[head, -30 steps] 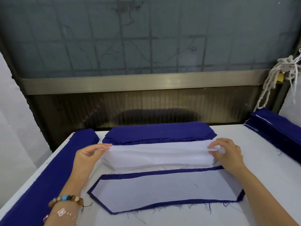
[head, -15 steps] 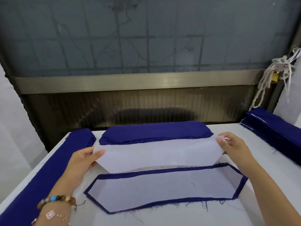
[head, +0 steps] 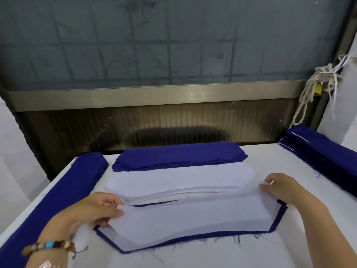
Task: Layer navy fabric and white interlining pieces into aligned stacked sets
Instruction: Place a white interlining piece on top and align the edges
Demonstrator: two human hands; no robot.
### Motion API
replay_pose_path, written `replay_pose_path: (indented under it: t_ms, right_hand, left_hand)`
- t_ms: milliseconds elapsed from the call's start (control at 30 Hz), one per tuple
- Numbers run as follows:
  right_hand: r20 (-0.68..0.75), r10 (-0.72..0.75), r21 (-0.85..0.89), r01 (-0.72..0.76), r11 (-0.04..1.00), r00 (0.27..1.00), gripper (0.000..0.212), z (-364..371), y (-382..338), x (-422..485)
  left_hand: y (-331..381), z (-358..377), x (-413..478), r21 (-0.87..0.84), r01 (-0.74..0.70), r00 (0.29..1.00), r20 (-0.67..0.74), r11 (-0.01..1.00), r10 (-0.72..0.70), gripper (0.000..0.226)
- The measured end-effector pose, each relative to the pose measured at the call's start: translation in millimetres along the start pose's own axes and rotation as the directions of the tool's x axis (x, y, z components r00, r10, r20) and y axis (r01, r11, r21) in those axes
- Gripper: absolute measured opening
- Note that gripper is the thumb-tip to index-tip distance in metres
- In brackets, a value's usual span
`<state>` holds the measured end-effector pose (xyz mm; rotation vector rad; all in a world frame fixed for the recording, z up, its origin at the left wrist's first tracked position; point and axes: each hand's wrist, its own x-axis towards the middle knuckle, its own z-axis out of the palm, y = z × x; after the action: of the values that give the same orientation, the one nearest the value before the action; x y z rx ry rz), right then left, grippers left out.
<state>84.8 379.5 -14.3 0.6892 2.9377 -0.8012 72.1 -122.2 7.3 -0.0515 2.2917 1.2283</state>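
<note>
The left hand (head: 100, 211) pinches the left end of a white sheet (head: 193, 215) between thumb and curled fingers. The right hand (head: 284, 188) pinches the sheet's right end the same way. The sheet hangs low and slightly slack over a navy piece (head: 193, 237) lying flat on the table (head: 212, 256), near the person. The navy edge shows along the near side and at both angled ends. A white layer (head: 116, 236) on the navy piece peeks out at the near left.

Just beyond lies a white stack (head: 179, 178), and touching its far edge a navy stack (head: 179, 155). A long navy pile (head: 63, 200) runs down the table's left side, and another pile (head: 324, 151) sits at the far right. A beaded bracelet (head: 50, 246) circles the left wrist. White rope (head: 313, 93) hangs at the far right.
</note>
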Motion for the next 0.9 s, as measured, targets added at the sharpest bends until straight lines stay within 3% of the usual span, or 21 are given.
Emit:
replay_pose_path:
  t_ms: [133, 333, 433, 500, 667, 900]
  right_hand:
    - [0.003, -0.043, -0.047, 0.043, 0.998, 0.999, 0.03, -2, -8, -7]
    - [-0.093, -0.117, 0.077, 0.124, 0.989, 0.989, 0.014, -17, -10, -14]
    - [-0.033, -0.117, 0.17, 0.121, 0.978, 0.993, 0.011, -28, -9, -21]
    - [0.055, -0.124, 0.141, 0.115, 0.983, 0.991, 0.012, -29, -9, -24]
    - [0.196, -0.051, -0.135, 0.078, 0.988, 0.979, 0.021, -16, -9, -24]
    - [0.164, 0.007, -0.109, 0.011, 0.994, 0.986, 0.024, -13, -7, -20]
  left_hand:
    - [2, 4, 2, 0.021, -0.052, 0.997, -0.053, 0.998, 0.053, 0.016]
    - [0, -1, -5, -0.167, -0.049, 0.999, -0.029, 0.985, 0.044, 0.022]
    - [-5, -8, -7, -0.271, -0.021, 1.0, 0.003, 0.962, 0.022, 0.029]
    - [-7, -12, -8, -0.303, 0.001, 1.0, 0.016, 0.953, 0.004, 0.03]
    - [-9, -10, -8, -0.003, 0.038, 0.999, -0.006, 0.999, -0.038, 0.031]
    - [-9, -4, -5, 0.041, 0.017, 0.994, -0.111, 0.999, -0.013, 0.037]
